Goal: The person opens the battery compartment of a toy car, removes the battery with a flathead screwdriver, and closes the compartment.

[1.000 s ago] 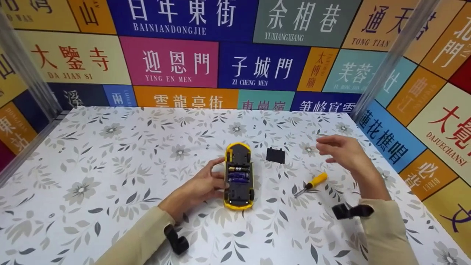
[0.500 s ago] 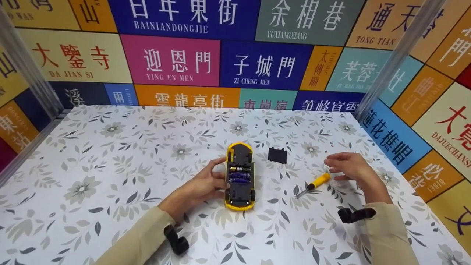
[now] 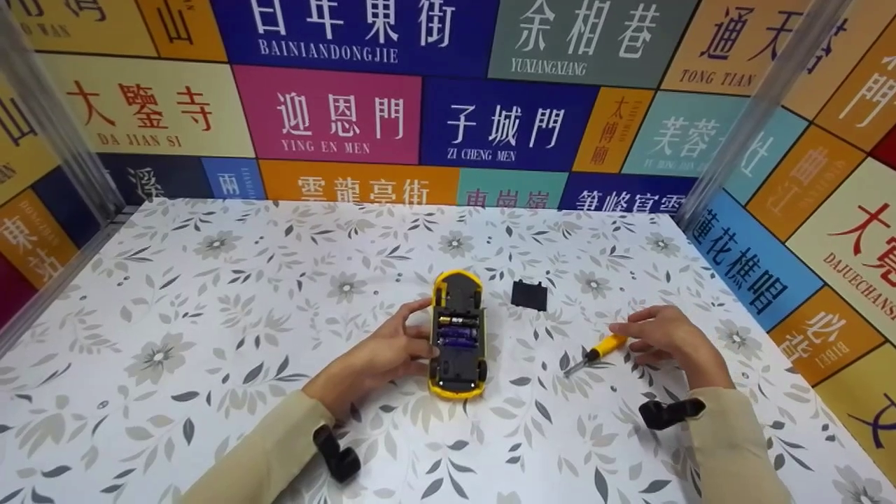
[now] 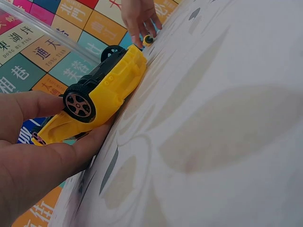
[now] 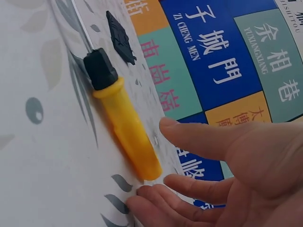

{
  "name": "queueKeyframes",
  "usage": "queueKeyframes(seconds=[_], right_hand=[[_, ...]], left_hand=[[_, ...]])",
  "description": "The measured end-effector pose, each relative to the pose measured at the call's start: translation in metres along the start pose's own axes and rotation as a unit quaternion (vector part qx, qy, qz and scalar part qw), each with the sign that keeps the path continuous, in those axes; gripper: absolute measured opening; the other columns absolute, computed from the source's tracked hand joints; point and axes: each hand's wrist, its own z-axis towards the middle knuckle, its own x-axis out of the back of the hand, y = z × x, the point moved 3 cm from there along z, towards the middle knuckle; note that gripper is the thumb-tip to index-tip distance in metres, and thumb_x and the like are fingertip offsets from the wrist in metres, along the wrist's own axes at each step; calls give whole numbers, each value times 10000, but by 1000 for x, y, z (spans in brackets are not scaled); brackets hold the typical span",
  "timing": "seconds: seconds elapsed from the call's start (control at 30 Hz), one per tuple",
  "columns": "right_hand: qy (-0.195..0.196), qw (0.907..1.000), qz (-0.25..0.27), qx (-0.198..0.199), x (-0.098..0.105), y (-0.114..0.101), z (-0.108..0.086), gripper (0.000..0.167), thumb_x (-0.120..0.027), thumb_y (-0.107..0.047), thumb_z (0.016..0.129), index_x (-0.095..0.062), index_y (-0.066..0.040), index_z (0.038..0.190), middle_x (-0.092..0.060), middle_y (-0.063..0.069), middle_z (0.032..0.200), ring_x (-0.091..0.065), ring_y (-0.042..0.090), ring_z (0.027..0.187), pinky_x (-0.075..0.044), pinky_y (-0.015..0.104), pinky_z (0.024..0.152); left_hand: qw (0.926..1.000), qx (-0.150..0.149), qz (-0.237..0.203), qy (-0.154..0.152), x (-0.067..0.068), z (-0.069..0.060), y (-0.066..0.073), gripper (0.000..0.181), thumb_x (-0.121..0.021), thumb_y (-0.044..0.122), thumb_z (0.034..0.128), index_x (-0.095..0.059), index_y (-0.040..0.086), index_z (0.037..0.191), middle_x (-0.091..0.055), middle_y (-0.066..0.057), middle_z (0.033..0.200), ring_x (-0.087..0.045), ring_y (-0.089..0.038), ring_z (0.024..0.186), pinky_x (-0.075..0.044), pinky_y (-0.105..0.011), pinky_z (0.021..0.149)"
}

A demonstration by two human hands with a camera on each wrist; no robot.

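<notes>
A yellow toy car [image 3: 456,367] lies wheels up on the table, its battery bay uncovered with batteries [image 3: 458,333] inside. My left hand [image 3: 388,350] grips the car's left side; the left wrist view shows thumb and fingers around the yellow body [image 4: 106,94]. To the right lies a screwdriver [image 3: 605,346] with a yellow handle. My right hand [image 3: 668,339] is at the handle's end, and in the right wrist view its fingers are parted beside the handle [image 5: 132,137], not closed round it.
A black cover [image 3: 529,295] lies right of the car, also visible in the right wrist view [image 5: 120,38]. The table has a white floral cloth [image 3: 280,245]. Behind it stands a wall of coloured sign panels [image 3: 325,115], with clear upright posts at both sides.
My right hand has come down and toward me, from above the screwdriver to its handle end. My left hand keeps its grip on the car. The view has shifted slightly.
</notes>
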Motion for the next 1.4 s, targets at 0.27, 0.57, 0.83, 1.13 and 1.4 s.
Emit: queueKeyframes(seconds=[0.27,0.57,0.83,1.13,1.4], right_hand=[[199,9996,60,-183,-7,-2,1,703,-776,-354,875,-461,40,1364,-641,98,974,-650,160,700,-592,242,689],[-105,9983,576,28,-8,-4,2,627,-755,-259,902,-477,38,1380,-664,22,887,-675,129,693,-608,243,697],[-812,9829,1590,452,-4,-3,2,721,-703,-227,943,-345,48,1505,-700,-37,913,-712,107,782,-613,228,781],[-1434,9252,3333,1109,3,-15,-9,141,-651,-141,973,-733,-111,1084,-746,-4,993,-731,114,914,-607,230,842],[-1536,8812,4186,1571,-2,-33,-24,148,-643,-76,964,-710,-140,1080,-724,-4,1105,-698,156,1079,-598,338,924]], left_hand=[[9999,39,38,103,0,-1,1,916,-510,-189,821,-156,194,1574,-554,-225,1302,-644,-258,996,-593,-436,882],[9999,76,29,102,1,-1,1,920,-516,-189,823,-161,203,1577,-570,-212,1291,-650,-258,998,-592,-429,885],[10000,10,-12,-69,1,0,0,901,-508,-188,831,-127,161,1569,-584,-180,1232,-651,-254,994,-573,-466,934],[10000,-3,-45,-22,1,-1,2,910,-502,-186,823,-136,182,1571,-579,-202,1271,-659,-252,985,-582,-471,932],[10000,-9,-24,-31,0,-1,1,917,-508,-184,824,-134,189,1574,-583,-188,1246,-659,-255,992,-584,-472,931]])
